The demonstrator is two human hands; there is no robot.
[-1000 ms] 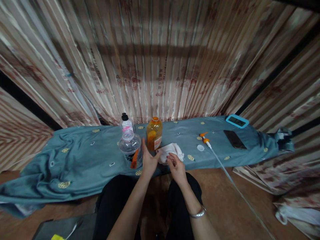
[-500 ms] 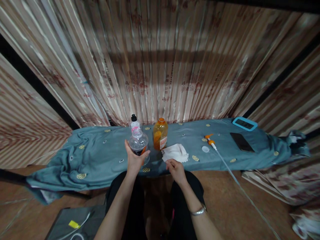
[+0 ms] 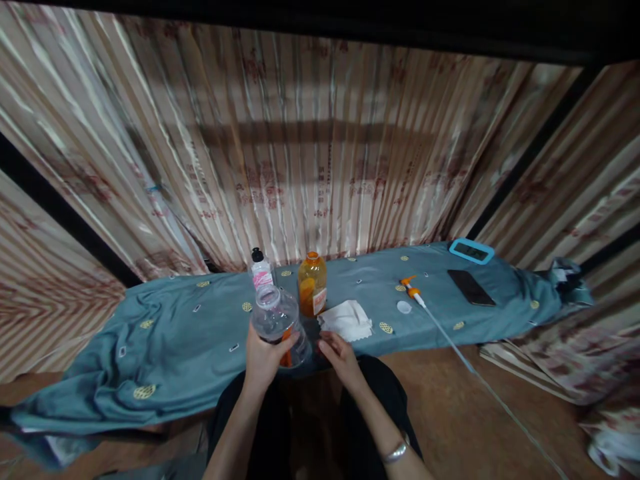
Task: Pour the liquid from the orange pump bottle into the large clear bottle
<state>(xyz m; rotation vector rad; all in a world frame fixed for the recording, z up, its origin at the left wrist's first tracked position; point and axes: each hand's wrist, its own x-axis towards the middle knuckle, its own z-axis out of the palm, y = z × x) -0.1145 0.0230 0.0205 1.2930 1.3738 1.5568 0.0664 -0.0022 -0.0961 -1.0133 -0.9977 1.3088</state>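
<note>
My left hand (image 3: 267, 360) is wrapped round a clear plastic bottle (image 3: 277, 313) with an uncapped mouth and an orange and dark label, tilted slightly towards me. My right hand (image 3: 343, 360) is just right of it, fingers curled and tips close together. Whether something small is between them I cannot make out. Beyond my right fingers lies a white cloth or tissue (image 3: 347, 320) with a jagged edge. Behind the clear bottle stand an amber open-topped bottle (image 3: 313, 287) with liquid in it and a clear, pink-labelled bottle (image 3: 261, 270) with a black cap.
To the right lie an orange pump head (image 3: 413, 291) with a long tube, a small translucent disc (image 3: 404, 307), a dark phone (image 3: 470, 288) and a blue-framed digital clock (image 3: 471, 251). A green-blue cloth (image 3: 190, 347) covers the narrow bench, with a striped curtain (image 3: 300, 153) behind.
My left hand has brought the clear bottle nearer to me and tipped its mouth my way. My right hand has moved left from the white cloth towards the bottle. The camera view has shifted.
</note>
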